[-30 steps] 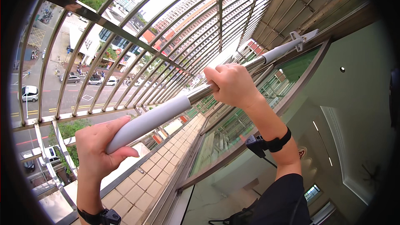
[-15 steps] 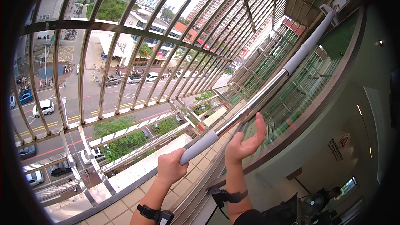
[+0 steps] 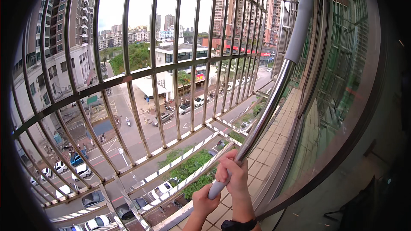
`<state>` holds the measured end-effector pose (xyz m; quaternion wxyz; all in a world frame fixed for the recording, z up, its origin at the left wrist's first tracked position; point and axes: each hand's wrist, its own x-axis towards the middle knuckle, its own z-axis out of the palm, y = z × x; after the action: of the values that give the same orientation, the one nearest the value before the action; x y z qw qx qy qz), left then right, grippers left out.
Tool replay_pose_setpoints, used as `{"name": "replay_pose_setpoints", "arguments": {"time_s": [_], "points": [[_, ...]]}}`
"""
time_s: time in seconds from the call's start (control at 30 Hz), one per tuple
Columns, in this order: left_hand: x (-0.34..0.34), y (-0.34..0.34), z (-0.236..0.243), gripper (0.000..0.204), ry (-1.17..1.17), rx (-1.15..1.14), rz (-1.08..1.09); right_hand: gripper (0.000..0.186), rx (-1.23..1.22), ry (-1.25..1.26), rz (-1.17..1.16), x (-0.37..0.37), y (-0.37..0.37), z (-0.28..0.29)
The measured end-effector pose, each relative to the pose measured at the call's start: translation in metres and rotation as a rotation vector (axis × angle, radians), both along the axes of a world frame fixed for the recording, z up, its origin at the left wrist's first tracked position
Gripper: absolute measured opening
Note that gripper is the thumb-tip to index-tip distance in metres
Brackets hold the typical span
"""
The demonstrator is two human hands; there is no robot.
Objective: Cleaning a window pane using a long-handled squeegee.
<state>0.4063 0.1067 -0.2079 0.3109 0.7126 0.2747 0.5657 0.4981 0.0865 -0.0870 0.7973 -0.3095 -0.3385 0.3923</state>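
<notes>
Both of my hands are closed round the lower end of a long window-cleaning pole (image 3: 274,93), which has a shiny metal shaft and grey sleeves. My left hand (image 3: 204,201) grips the bottom end of the grey handle. Just above it, my right hand (image 3: 233,173) wraps the handle where it meets the metal. The pole slants up and to the right, between the barred window cage and the window glass (image 3: 342,98). Its far end runs out of the top of the view, so the head is hidden.
Metal security bars (image 3: 175,66) stand ahead and to the left, with a street and parked cars far below. A tiled ledge (image 3: 274,139) runs under the pole. Along its right side lies the dark window frame (image 3: 284,162).
My right hand, open and off the pole before, now grips it above my left. The pole stands steeper, and its white head has left the view. My view has turned toward the bars.
</notes>
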Motion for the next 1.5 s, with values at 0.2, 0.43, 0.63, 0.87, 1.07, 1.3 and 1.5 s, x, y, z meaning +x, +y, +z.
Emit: {"name": "replay_pose_setpoints", "arguments": {"time_s": [0.2, 0.43, 0.63, 0.87, 1.07, 1.3, 1.5], "points": [[-0.017, 0.021, -0.002, 0.019, 0.072, -0.015, 0.027, 0.022, 0.0, -0.014, 0.059, -0.01, 0.022, -0.008], [-0.016, 0.031, -0.008, 0.023, 0.053, -0.007, 0.017, 0.025, 0.0, -0.039, 0.054, -0.011, 0.029, -0.01], [-0.021, 0.03, -0.007, 0.024, 0.061, 0.044, 0.017, 0.022, -0.043, -0.099, -0.006, -0.015, 0.028, -0.013], [-0.026, 0.03, -0.01, 0.024, 0.071, 0.042, 0.049, 0.022, -0.055, -0.104, -0.013, -0.024, 0.028, -0.014], [-0.026, 0.033, -0.005, 0.023, 0.061, 0.031, 0.051, 0.023, -0.053, -0.109, -0.016, -0.024, 0.033, -0.016], [-0.024, 0.033, -0.005, 0.016, 0.047, 0.008, 0.053, 0.025, -0.021, -0.007, -0.003, -0.024, 0.034, -0.017], [-0.025, 0.034, -0.008, 0.024, 0.087, 0.006, 0.089, 0.024, -0.031, -0.012, -0.009, -0.025, 0.036, -0.018]]}}
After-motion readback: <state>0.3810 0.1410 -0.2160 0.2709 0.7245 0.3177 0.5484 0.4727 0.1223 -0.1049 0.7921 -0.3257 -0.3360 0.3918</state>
